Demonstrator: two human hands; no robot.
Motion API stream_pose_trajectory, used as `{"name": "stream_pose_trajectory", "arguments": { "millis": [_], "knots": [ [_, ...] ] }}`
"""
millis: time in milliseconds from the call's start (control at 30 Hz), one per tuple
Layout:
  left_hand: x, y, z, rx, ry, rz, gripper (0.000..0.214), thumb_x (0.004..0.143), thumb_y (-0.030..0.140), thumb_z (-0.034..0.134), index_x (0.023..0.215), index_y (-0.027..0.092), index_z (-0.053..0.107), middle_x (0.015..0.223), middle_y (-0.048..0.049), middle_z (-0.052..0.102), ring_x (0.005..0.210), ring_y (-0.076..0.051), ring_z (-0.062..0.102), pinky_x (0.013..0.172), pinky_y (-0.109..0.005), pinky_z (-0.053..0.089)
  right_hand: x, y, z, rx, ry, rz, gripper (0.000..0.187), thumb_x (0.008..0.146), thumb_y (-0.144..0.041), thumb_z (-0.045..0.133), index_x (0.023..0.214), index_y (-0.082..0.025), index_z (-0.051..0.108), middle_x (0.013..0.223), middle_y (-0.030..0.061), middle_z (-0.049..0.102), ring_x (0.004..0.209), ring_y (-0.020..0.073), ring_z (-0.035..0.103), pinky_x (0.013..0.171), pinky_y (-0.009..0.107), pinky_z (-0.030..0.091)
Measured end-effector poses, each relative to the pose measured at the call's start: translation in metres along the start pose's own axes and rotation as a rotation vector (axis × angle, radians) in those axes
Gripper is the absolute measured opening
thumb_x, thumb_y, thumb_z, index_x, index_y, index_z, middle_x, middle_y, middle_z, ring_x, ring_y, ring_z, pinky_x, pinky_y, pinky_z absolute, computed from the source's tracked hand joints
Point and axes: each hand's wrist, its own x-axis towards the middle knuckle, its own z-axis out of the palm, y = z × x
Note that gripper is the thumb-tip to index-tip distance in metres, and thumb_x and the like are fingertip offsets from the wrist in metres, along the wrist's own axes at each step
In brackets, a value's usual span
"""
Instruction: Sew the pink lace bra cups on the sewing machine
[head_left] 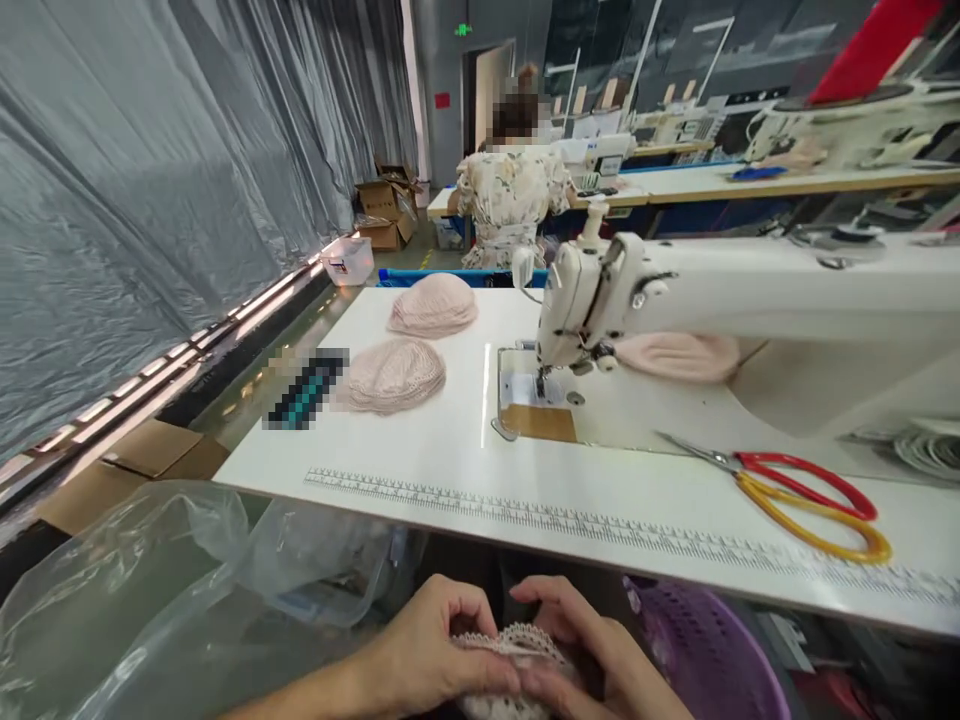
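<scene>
I think I should hold the lacy cloth (525,637) softly and keep its edge flat, so it doesn't twist. It sits between my left hand (442,648) and right hand (594,642), pinched by thumbs and bent fingers, with the white table (442,445) just past them.

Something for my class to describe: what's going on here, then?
A person's left hand and right hand both hold lace-edged fabric at the near side of the table. On top, two pink piles lie left of the sewing machine, and scissors lie in front of it. Another person is farther back, facing away.
</scene>
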Motion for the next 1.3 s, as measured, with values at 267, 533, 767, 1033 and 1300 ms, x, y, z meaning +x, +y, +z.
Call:
{"name": "stream_pose_trajectory", "arguments": {
  "millis": [267,533,767,1033,1300],
  "knots": [
    [-0.003,-0.011,0.028,0.009,-0.105,-0.02,0.04,0.052,0.041,0.085,0.071,0.013,0.064,0.059,0.0067,0.047,0.06,-0.009,0.037,0.053,-0.02,0.026,-0.023,0.039,0.015,-0.024,0.01,-0.102,0.01,0.089,-0.033,0.06,0.088,-0.026,0.067,0.081,-0.004,0.071,0.074,0.0135,0.065,0.07,0.019,0.044],
    [-0.004,-0.017,0.027,0.094,-0.084,-0.025,0.041,0.052,0.043,0.086,0.076,0.014,0.069,0.06,0.0065,0.046,0.06,-0.009,0.038,0.051,-0.019,0.024,-0.016,0.044,0.014,-0.048,-0.056,-0.024,0.031,0.092,-0.044,0.049,0.073,-0.021,0.058,0.074,-0.0003,0.058,0.071,0.0152,0.056,0.065,0.023,0.042],
    [0.0,-0.02,0.019,0.079,-0.144,0.001,0.04,0.06,0.045,0.082,0.082,0.014,0.072,0.063,0.0042,0.05,0.06,-0.009,0.041,0.053,-0.019,0.027,-0.013,0.04,0.005,-0.049,-0.127,0.058,0.033,0.093,-0.048,0.044,0.074,-0.023,0.053,0.074,-0.002,0.055,0.07,0.015,0.053,0.064,0.023,0.039],
    [0.01,-0.022,0.02,0.135,-0.152,0.12,0.036,0.067,0.046,0.079,0.085,0.016,0.073,0.071,0.0035,0.056,0.065,-0.01,0.046,0.058,-0.02,0.03,-0.016,0.043,0.01,0.012,0.016,0.116,0.028,0.09,-0.044,0.045,0.071,-0.023,0.05,0.073,-0.0026,0.055,0.07,0.0152,0.053,0.065,0.024,0.04],
    [0.006,-0.023,0.021,0.177,-0.128,0.114,0.031,0.07,0.044,0.078,0.086,0.018,0.073,0.073,0.0043,0.057,0.068,-0.011,0.048,0.065,-0.021,0.032,-0.012,0.043,0.013,0.0,0.015,0.045,0.021,0.09,-0.035,0.046,0.073,-0.023,0.048,0.074,-0.0031,0.058,0.069,0.0142,0.054,0.066,0.025,0.041]
  ]
}}
